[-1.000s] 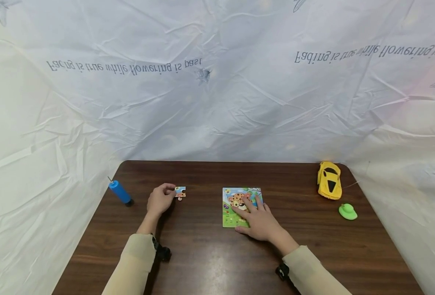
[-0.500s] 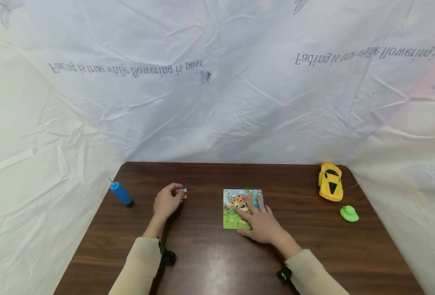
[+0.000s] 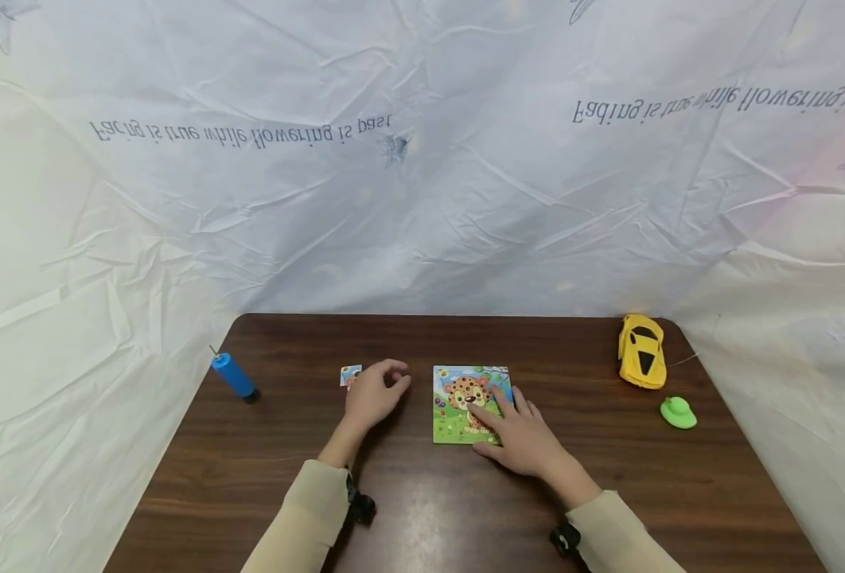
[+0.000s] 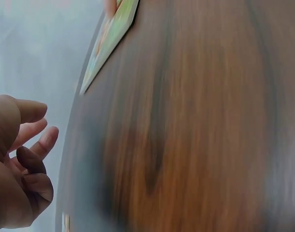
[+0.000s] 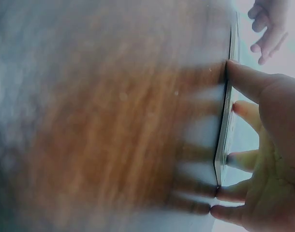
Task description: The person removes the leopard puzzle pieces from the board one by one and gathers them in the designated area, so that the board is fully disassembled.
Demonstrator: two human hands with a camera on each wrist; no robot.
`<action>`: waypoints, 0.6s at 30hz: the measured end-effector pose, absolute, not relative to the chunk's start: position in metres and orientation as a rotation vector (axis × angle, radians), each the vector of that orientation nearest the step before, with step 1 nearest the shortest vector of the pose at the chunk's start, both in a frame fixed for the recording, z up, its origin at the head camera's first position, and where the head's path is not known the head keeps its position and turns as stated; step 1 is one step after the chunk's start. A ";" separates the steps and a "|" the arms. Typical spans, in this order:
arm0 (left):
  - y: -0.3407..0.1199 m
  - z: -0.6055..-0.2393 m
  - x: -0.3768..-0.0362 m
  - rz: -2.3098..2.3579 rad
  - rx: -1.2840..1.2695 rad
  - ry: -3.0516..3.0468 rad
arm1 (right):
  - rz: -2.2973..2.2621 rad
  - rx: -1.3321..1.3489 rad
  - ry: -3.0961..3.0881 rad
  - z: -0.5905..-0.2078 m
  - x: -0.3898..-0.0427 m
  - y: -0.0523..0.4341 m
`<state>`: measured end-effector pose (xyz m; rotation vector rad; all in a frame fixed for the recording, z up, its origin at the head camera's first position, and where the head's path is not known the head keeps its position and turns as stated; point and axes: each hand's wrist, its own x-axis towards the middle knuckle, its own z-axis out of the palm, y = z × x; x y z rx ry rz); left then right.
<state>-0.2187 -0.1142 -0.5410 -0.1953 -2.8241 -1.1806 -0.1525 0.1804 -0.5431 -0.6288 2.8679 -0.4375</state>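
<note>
1. The right hand (image 3: pixel 526 438) lies flat on the lower right part of the puzzle board (image 3: pixel 458 406), its fingers (image 3: pixel 490 415) spread and nearly straight, pressing on the picture of a spotted animal. In the right wrist view the fingertips (image 5: pixel 234 162) sit against the thin edge of the board (image 5: pixel 225 145), and nothing is gripped.
2. The puzzle board rests on the dark wooden table (image 3: pixel 422 509), a little right of its middle.
3. The left hand (image 3: pixel 374 395) hovers low over the table between the loose puzzle piece (image 3: pixel 350 374) and the board — its fingers (image 3: pixel 394 370) are loosely curled and hold nothing. The left wrist view shows the same relaxed curl of the hand (image 4: pixel 17 164), with the board's edge (image 4: pixel 109 41) some way off.
4. The loose piece lies flat on the table just beside the left hand, on the side away from the board; whether the hand touches it I cannot tell.
5. A blue cylinder (image 3: pixel 232 374) lies near the table's left edge — well apart from both hands.
6. A yellow toy car (image 3: pixel 640 352) and a small green toy (image 3: pixel 677 413) sit near the right edge.
</note>
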 end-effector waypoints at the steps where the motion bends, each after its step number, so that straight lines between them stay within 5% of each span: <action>1: -0.109 -0.542 -0.219 -1.189 -0.211 -2.825 | -0.443 -0.627 2.865 -0.542 -0.152 0.180; 18: -0.044 -0.552 -0.216 -1.266 -0.324 -2.989 | -0.352 -0.630 2.864 -0.543 -0.153 0.179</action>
